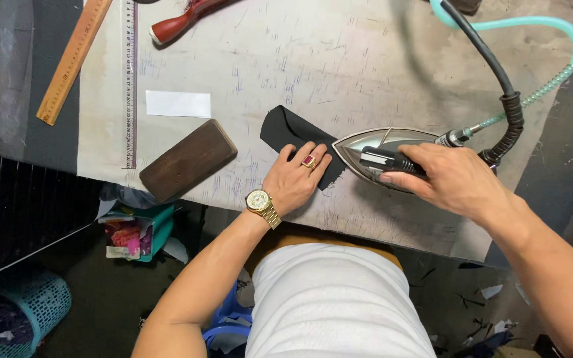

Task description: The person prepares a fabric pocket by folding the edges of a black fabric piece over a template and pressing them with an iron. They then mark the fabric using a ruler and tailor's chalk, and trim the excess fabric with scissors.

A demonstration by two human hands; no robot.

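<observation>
Fingers (313,154) of the left hand (293,180) are spread flat on a folded black cloth piece (288,132) near the scuffed pale worktop's (339,59) front edge; the pointed steel iron's (373,156) black handle is gripped by the right hand (455,179).

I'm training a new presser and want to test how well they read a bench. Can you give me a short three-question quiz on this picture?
1. True or false: the right hand has its grip on the handle of the iron.
2. What does the left hand press flat? A) the white paper slip B) the black cloth C) the wooden block
3. Fill in: the wooden ruler lies at the table's far ____ corner.

Key: 1 true; 2 B; 3 left.
</observation>
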